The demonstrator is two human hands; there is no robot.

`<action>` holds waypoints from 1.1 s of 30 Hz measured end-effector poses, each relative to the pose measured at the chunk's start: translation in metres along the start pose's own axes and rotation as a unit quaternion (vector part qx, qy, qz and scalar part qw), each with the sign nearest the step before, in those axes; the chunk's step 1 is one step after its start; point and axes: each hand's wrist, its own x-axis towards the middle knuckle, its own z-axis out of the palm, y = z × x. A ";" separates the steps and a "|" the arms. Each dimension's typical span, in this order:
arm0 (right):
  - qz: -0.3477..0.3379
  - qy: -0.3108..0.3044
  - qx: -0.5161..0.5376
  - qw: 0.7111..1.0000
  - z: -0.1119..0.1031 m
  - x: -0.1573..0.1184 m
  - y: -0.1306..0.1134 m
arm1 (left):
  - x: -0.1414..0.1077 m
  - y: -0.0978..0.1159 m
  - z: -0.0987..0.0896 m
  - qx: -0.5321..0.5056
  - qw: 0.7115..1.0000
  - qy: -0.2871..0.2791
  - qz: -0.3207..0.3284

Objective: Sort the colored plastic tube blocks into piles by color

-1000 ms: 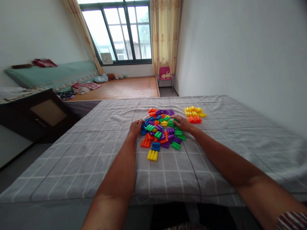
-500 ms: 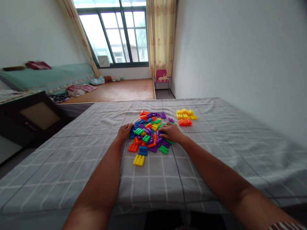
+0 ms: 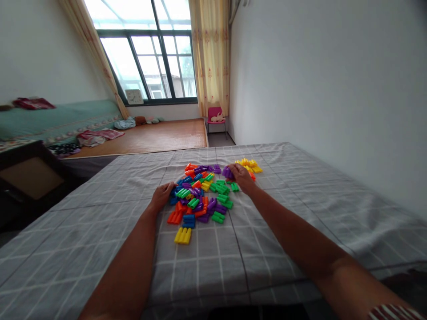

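A mixed pile of plastic building pieces [image 3: 192, 194], each like short tubes joined side by side, lies on the grey checked cloth [image 3: 200, 271]. At the pile's left edge rests my left hand [image 3: 163, 195], fingers curled together, tips against the blue pieces [image 3: 174, 201]. Whether it grips one is hidden. My right hand [image 3: 241, 177] is closed on a purple building piece [image 3: 227, 172] beyond the pile's right side. Green building pieces [image 3: 220, 187] lie nearer me. Behind that hand are yellow building pieces [image 3: 254, 167] and a partly covered orange group [image 3: 252, 176].
One yellow piece [image 3: 183, 236] lies apart at the near side of the pile. Past the cloth's far edge stands a low wooden platform [image 3: 160, 135]. A pink chair [image 3: 215, 114] is by the curtain, and a white wall [image 3: 316, 89] runs along the right.
My right hand has moved from the pile's right side away and to the right, lifting out a purple building piece. My left hand stays at the left edge. The camera has tilted up slightly.
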 end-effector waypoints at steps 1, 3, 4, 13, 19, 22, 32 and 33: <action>0.021 0.022 0.017 0.999 -0.019 0.008 0.003 | 0.000 -0.001 0.000 0.001 1.000 -0.001 0.003; 0.054 0.093 0.004 0.994 -0.064 0.025 0.014 | 0.001 -0.004 0.000 0.005 1.000 0.001 0.006; 0.072 0.134 -0.023 0.988 -0.087 0.032 0.022 | 0.001 -0.004 0.000 0.010 1.000 0.002 0.006; 0.206 0.146 -0.196 0.947 -0.154 0.051 0.087 | 0.000 -0.002 -0.001 0.018 1.000 0.007 0.001; 0.178 0.180 -0.243 0.936 -0.181 0.061 0.099 | 0.000 -0.001 -0.002 0.018 1.000 0.006 0.001; 0.176 0.202 -0.316 0.910 -0.210 0.072 0.107 | 0.000 -0.003 -0.003 0.017 1.000 0.004 -0.002; 0.146 0.173 -0.520 0.824 -0.238 0.082 0.125 | -0.001 -0.004 -0.003 0.017 1.000 0.001 -0.009; 0.136 0.165 -0.525 0.824 -0.237 0.080 0.128 | -0.001 -0.003 -0.003 0.018 1.000 0.000 -0.011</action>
